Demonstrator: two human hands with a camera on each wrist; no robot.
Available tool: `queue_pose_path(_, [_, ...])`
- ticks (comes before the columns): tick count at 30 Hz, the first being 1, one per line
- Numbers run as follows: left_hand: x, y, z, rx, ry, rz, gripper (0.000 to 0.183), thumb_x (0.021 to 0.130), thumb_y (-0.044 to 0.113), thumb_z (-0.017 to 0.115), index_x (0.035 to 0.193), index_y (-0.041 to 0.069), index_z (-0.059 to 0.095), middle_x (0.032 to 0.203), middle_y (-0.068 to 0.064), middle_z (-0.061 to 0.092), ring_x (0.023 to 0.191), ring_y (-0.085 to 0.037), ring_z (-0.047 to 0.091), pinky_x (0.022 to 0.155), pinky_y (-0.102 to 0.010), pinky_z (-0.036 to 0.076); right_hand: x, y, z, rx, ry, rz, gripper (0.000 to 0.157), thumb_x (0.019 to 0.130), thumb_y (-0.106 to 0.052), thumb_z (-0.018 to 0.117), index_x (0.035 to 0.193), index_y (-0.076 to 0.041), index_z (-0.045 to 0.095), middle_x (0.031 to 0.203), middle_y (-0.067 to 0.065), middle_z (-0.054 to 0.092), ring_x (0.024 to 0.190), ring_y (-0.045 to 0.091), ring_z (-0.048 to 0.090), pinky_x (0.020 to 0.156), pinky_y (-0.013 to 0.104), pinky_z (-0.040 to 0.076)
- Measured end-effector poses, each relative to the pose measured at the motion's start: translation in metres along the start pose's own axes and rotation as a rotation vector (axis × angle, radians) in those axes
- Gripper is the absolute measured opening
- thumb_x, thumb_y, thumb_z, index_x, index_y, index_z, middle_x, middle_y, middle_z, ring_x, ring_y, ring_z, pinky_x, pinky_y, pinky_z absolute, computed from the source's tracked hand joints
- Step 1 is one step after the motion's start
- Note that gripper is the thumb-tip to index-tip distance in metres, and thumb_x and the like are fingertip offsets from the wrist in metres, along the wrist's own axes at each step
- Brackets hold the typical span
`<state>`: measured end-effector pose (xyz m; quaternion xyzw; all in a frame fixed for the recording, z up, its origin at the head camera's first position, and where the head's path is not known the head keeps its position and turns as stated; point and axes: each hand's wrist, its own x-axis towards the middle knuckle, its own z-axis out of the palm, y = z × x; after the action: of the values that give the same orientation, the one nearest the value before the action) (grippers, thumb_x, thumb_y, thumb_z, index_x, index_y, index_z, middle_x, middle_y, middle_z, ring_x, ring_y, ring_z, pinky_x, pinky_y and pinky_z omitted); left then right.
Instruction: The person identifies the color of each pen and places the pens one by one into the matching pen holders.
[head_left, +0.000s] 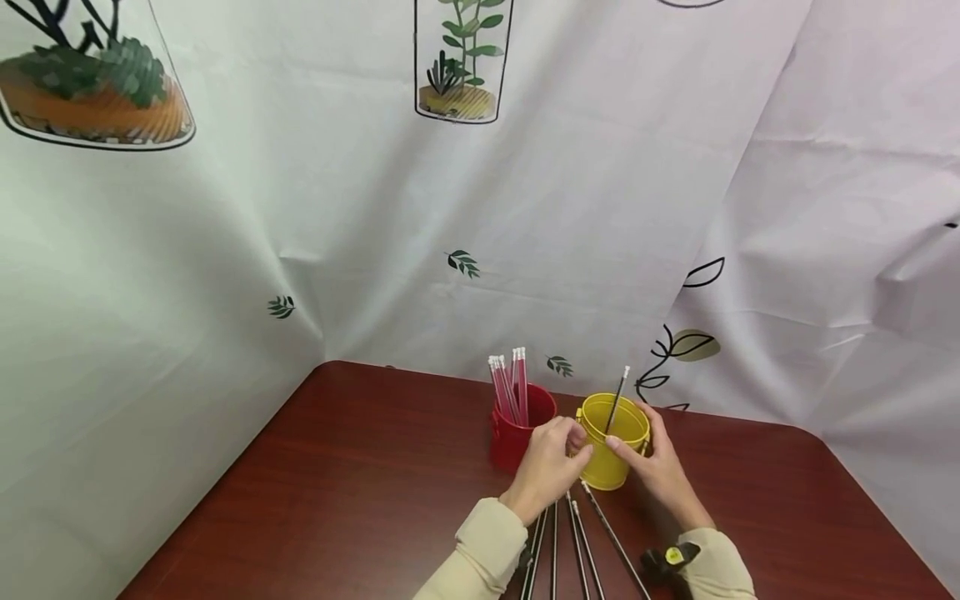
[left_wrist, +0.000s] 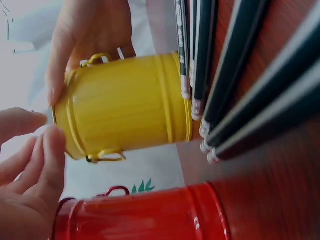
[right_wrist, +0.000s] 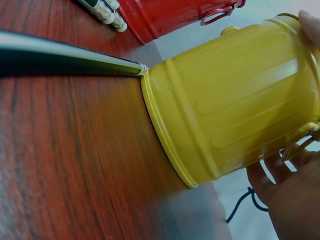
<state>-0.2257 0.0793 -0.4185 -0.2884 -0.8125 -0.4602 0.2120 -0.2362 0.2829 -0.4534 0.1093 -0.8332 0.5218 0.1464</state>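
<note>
A small yellow bucket (head_left: 606, 471) stands upright, with one dark pencil (head_left: 617, 403) leaning inside, its white eraser end up. My right hand (head_left: 663, 475) holds the bucket from the right, thumb at the near rim and fingers round the far side. Beside the opposite rim, my left hand (head_left: 551, 462) has loosely bent fingers with nothing visible between them; the left wrist view shows its fingertips (left_wrist: 54, 137) close to the rim. Several dark pencils (left_wrist: 240, 45) lie on the table, eraser ends towards the bucket. One pencil (right_wrist: 75, 57) reaches its base in the right wrist view.
A red bucket (head_left: 507, 448) stands left of the yellow one, holding several pink pencils (head_left: 512, 392) with white ends. The brown table (head_left: 360, 475) meets a white printed cloth (head_left: 360, 208) behind and at the sides. A dark device (head_left: 660, 560) sits at the right wrist.
</note>
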Motion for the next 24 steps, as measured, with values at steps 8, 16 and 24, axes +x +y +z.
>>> queue_pose_path(8, [-0.005, 0.004, -0.011, 0.195, -0.347, -0.305, 0.020, 0.075, 0.006, 0.067, 0.061, 0.009, 0.052, 0.051, 0.004, 0.042, 0.044, -0.008, 0.039, 0.040, -0.019, 0.035, 0.001, 0.003, 0.000, -0.019, 0.000, 0.015, 0.071, 0.086, -0.021, 0.064, 0.142, -0.015, 0.021, 0.122, 0.011, 0.048, 0.097, 0.012, 0.054, 0.079, 0.020, 0.047])
queue_pose_path(16, [-0.015, 0.011, -0.022, 0.428, -0.524, -0.509, 0.008, 0.071, 0.009, 0.067, 0.071, 0.005, 0.061, 0.059, -0.006, 0.051, 0.051, -0.020, 0.046, 0.043, -0.030, 0.037, 0.002, 0.003, -0.003, -0.026, -0.012, 0.028, 0.071, 0.086, -0.023, 0.064, 0.142, -0.016, 0.021, 0.125, 0.010, 0.046, 0.100, 0.015, 0.053, 0.081, 0.020, 0.046])
queue_pose_path(24, [-0.018, 0.010, -0.017, 0.493, -0.530, -0.590, 0.011, 0.067, 0.008, 0.072, 0.070, 0.005, 0.062, 0.066, -0.009, 0.056, 0.057, -0.023, 0.051, 0.048, -0.035, 0.044, 0.001, 0.002, -0.002, -0.040, -0.001, 0.039, 0.071, 0.086, -0.025, 0.064, 0.142, -0.019, 0.021, 0.125, 0.009, 0.046, 0.103, 0.020, 0.052, 0.081, 0.019, 0.045])
